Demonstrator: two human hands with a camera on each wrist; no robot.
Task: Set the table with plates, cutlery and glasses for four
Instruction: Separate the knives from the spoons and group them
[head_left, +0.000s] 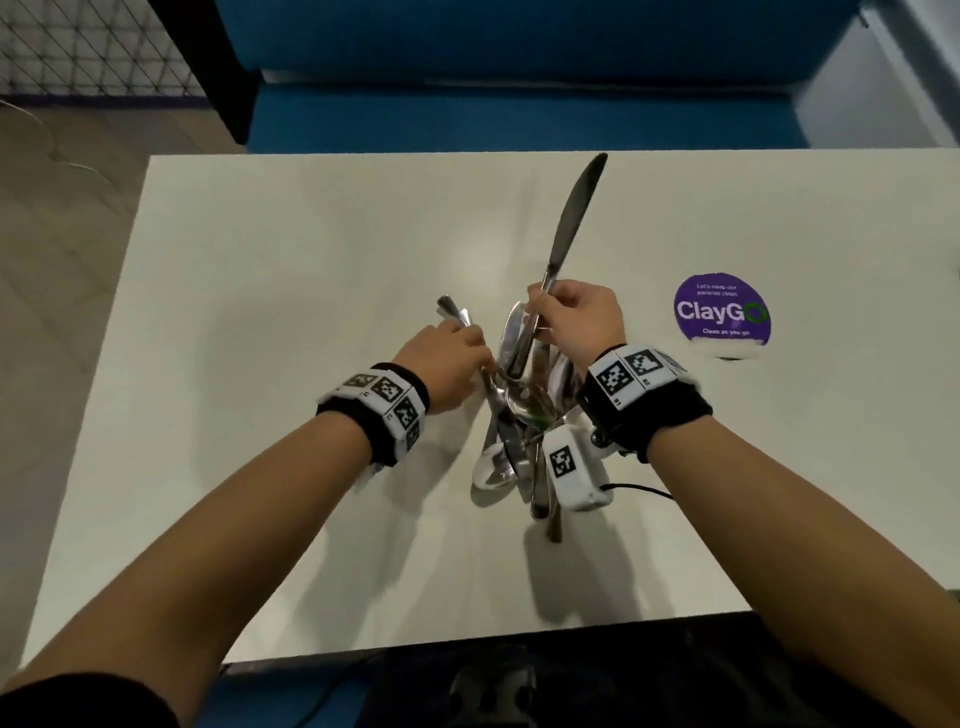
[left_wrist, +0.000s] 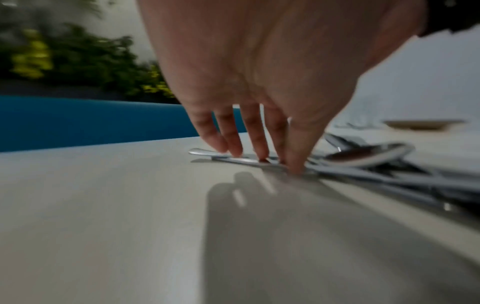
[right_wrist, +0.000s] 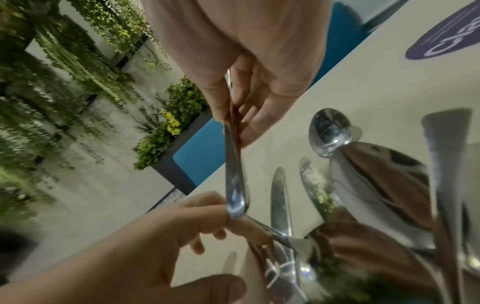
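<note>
A pile of steel cutlery, spoons and knives, lies mid-table on the white table. My right hand grips a table knife by the handle, lifted above the pile, blade pointing away from me. In the right wrist view the knife's handle hangs down from my right hand. My left hand is at the pile's left side, fingers and thumb pinching a cutlery handle that lies flat on the table. In the right wrist view my left hand curls round that thin stem.
A round purple ClayGo sticker is stuck on the table to the right. A blue bench runs along the far edge. In the left wrist view a blurred shallow dish shows beyond the pile. Planters with greenery stand off the table.
</note>
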